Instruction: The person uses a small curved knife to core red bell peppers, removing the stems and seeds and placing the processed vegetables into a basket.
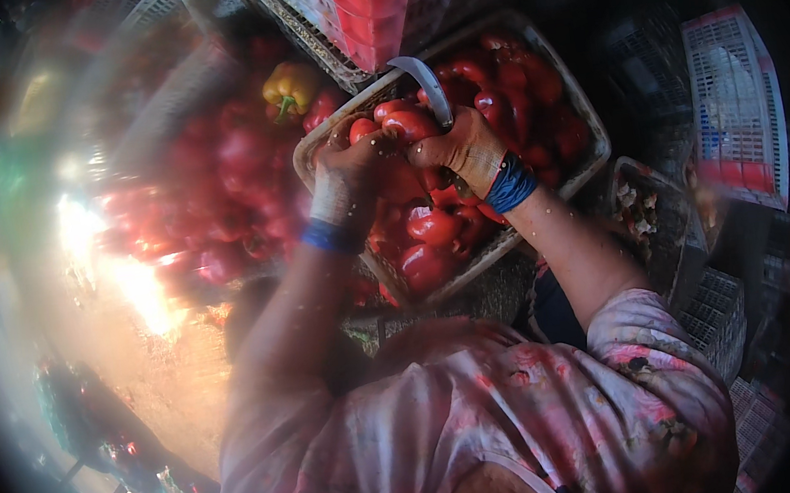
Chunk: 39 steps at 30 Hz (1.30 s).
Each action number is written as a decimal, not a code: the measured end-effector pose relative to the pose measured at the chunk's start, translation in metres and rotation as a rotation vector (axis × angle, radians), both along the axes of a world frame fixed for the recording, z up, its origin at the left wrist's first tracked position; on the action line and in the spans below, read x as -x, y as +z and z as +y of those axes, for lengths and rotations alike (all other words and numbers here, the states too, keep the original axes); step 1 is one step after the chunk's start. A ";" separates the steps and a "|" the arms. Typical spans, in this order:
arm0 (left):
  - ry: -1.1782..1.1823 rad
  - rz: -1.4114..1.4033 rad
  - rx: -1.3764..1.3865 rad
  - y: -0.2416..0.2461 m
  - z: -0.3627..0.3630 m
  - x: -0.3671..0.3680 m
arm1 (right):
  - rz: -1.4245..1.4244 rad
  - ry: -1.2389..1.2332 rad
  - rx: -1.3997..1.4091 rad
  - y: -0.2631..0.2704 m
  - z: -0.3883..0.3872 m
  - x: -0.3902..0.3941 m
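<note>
My left hand (352,175), in a soiled work glove with a blue band at the wrist, grips a red bell pepper (396,179). My right hand (458,150), gloved and banded alike, is closed on a knife with a curved blade (426,86); its handle is hidden in the fist. The blade points away from me and curves to the left. Both thumbs meet over the peppers, and my right fingers also seem to touch the held one. Below the hands stands a shallow plastic crate (597,125) holding many red bell peppers (434,226).
A heap of red peppers (232,163), blurred by glare, lies left of the crate, with a yellow pepper (291,89) on it. Stacked red-and-white crates (371,8) rise beyond. At right are a bin with plant scraps (635,208) and another crate (736,109).
</note>
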<state>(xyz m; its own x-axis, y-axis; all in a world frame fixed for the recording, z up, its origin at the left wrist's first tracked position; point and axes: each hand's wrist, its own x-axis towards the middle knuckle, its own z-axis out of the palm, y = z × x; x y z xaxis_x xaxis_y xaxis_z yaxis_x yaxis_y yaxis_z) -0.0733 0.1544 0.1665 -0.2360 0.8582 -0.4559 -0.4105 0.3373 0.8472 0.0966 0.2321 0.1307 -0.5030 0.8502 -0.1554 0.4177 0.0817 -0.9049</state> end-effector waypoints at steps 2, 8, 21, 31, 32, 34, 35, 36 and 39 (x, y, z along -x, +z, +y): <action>-0.034 -0.008 0.023 0.010 -0.002 0.001 | 0.049 0.028 0.023 0.006 0.003 -0.002; -0.099 0.629 -0.231 0.024 -0.005 -0.006 | 0.139 0.038 0.004 0.023 0.007 -0.004; 0.144 -0.405 -0.275 -0.016 0.006 0.046 | 0.418 -0.004 0.226 0.074 -0.019 0.003; 0.194 -0.219 -0.394 -0.014 0.013 0.021 | 0.873 -0.290 0.692 0.035 0.022 -0.016; 0.244 -0.361 -0.312 -0.007 0.015 0.020 | 0.919 -0.319 0.724 0.048 0.017 -0.011; 0.281 -0.598 -0.206 -0.003 0.014 0.021 | 1.074 -0.355 0.807 0.086 0.002 0.001; 0.261 -0.488 -0.246 -0.004 0.015 0.023 | 1.195 -0.196 0.889 0.089 0.005 0.000; 0.258 -0.417 -0.266 -0.007 0.014 0.024 | 1.289 -0.031 0.981 0.092 0.008 -0.002; 0.272 -0.314 -0.360 -0.034 0.017 0.050 | 1.218 -0.084 0.718 0.097 0.017 -0.016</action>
<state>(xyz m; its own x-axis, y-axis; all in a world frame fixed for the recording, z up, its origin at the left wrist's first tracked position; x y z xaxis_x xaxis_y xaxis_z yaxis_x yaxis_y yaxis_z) -0.1235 0.1718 0.1323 -0.3705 0.9001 -0.2293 -0.6943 -0.1044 0.7120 0.1127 0.2492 0.2281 -0.5867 0.8066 -0.0723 -0.6620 -0.5291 -0.5309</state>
